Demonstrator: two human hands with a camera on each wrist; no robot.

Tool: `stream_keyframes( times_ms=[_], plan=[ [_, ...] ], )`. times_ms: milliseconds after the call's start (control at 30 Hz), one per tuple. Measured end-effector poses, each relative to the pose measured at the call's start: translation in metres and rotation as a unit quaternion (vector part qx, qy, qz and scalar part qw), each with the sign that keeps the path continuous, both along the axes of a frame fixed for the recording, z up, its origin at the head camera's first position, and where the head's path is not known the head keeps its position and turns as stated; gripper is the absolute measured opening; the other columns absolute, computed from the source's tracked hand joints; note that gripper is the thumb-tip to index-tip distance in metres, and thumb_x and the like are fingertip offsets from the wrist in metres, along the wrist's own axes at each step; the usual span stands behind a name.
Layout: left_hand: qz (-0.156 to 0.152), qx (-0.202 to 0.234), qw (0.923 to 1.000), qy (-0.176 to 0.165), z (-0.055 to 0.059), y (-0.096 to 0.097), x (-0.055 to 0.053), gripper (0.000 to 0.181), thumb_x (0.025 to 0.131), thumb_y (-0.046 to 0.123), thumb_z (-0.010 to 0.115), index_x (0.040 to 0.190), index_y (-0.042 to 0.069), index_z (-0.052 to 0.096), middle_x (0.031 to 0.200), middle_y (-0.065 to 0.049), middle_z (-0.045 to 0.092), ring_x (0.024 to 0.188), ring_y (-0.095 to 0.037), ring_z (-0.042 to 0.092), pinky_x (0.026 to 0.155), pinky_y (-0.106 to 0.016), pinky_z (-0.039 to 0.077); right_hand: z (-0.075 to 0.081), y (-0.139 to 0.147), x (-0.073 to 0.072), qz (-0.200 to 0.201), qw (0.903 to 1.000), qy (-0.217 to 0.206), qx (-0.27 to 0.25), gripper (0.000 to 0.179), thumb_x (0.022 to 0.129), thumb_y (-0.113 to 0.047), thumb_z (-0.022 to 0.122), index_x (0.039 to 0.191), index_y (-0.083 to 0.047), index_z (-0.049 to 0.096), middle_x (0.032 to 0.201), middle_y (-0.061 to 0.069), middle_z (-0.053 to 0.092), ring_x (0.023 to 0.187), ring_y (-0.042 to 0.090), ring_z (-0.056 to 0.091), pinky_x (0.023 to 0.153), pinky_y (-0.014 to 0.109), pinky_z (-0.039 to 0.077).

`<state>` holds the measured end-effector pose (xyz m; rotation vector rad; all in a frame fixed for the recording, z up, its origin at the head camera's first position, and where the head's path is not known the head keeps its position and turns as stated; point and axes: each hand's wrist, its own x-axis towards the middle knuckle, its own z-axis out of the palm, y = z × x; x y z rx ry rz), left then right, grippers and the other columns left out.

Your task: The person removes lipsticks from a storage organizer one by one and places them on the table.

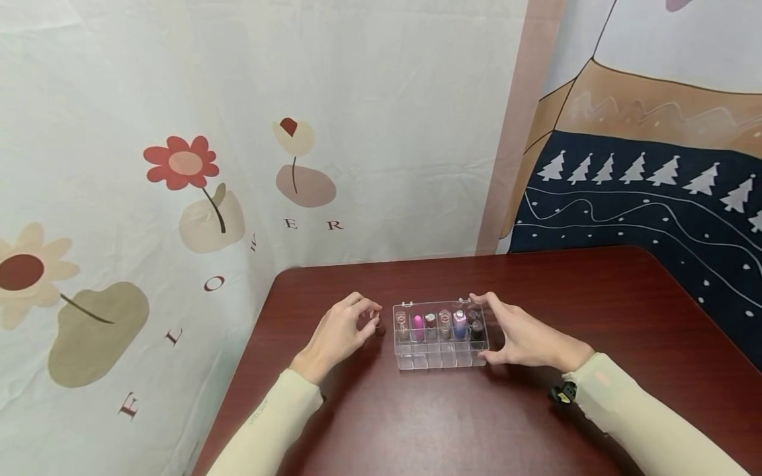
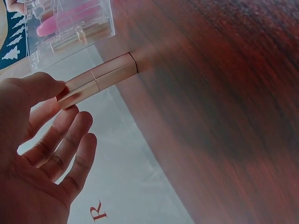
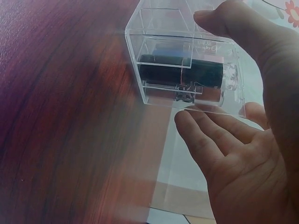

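Your left hand [image 1: 340,328] has its fingers pinching the rose-gold lipstick tube [image 2: 102,80] by one end, just left of the clear compartment organizer [image 1: 442,359]; your right hand [image 1: 525,336] grips its right end, probably so it doesn't slide on the tabletop [image 1: 452,423]

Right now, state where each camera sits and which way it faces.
Head: worn on the head, facing forward and down over the table; left hand, right hand and sleeves show.
Left wrist: worn there, facing the left hand pinching a tube; right hand at one corner.
Right wrist: worn there, facing the right hand holding the clear case.
Both wrist views share the clear case.
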<state>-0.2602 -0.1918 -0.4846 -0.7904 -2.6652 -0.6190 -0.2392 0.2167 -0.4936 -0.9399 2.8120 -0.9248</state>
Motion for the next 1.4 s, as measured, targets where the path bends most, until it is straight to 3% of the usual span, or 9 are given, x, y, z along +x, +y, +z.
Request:
stream_keyframes(
  times_ms=[667, 900, 1133, 1300, 1400],
  plan=[
    [0.007, -0.019, 0.9998, -0.006, -0.001, -0.001, 0.002, 0.028, 0.099, 0.009, 0.091, 0.125, 0.014, 0.085, 0.112, 0.000, 0.079, 0.096, -0.017, 0.083, 0.083, -0.041, 0.070, -0.003, 0.000, 0.001, 0.002, 0.9998, 0.016, -0.012, 0.101, 0.085, -0.023, 0.104, 0.163, -0.008, 0.041, 0.170, 0.021, 0.062, 0.147, 0.038, 0.072, 0.122, 0.066, 0.057],
    [0.012, -0.017, 0.9996, 0.020, 0.004, 0.000, 0.005, 0.032, 0.098, 0.010, 0.091, 0.129, 0.014, 0.084, 0.114, -0.002, 0.078, 0.098, -0.020, 0.084, 0.080, -0.043, 0.069, -0.003, 0.001, 0.000, 0.004, 0.9999, 0.008, -0.012, 0.102, 0.086, -0.025, 0.104, 0.163, -0.009, 0.040, 0.171, 0.022, 0.061, 0.149, 0.040, 0.070, 0.122, 0.068, 0.056],
    [0.014, -0.003, 0.9982, 0.059, 0.008, 0.009, 0.008, 0.035, 0.100, 0.014, 0.091, 0.134, 0.015, 0.083, 0.113, -0.002, 0.076, 0.091, -0.018, 0.082, 0.073, -0.036, 0.066, -0.004, 0.002, 0.000, 0.002, 0.9999, 0.007, -0.009, 0.100, 0.086, -0.027, 0.104, 0.161, -0.009, 0.042, 0.170, 0.021, 0.061, 0.149, 0.039, 0.070, 0.123, 0.067, 0.056],
    [0.008, 0.001, 0.9976, 0.069, 0.012, 0.018, 0.010, 0.037, 0.099, 0.016, 0.092, 0.136, 0.015, 0.083, 0.113, 0.000, 0.075, 0.084, -0.018, 0.076, 0.070, -0.034, 0.063, -0.004, 0.002, -0.001, 0.004, 0.9999, 0.007, -0.009, 0.099, 0.086, -0.029, 0.104, 0.161, -0.009, 0.042, 0.170, 0.021, 0.062, 0.148, 0.039, 0.071, 0.122, 0.067, 0.057],
    [-0.001, 0.007, 0.9976, 0.068, 0.016, 0.024, 0.011, 0.037, 0.100, 0.016, 0.090, 0.135, 0.015, 0.083, 0.117, -0.001, 0.077, 0.084, -0.018, 0.080, 0.071, -0.035, 0.064, -0.003, 0.002, -0.001, 0.003, 0.9999, 0.006, -0.009, 0.100, 0.086, -0.028, 0.104, 0.161, -0.009, 0.042, 0.170, 0.020, 0.061, 0.148, 0.039, 0.071, 0.122, 0.067, 0.057]
  ],
)
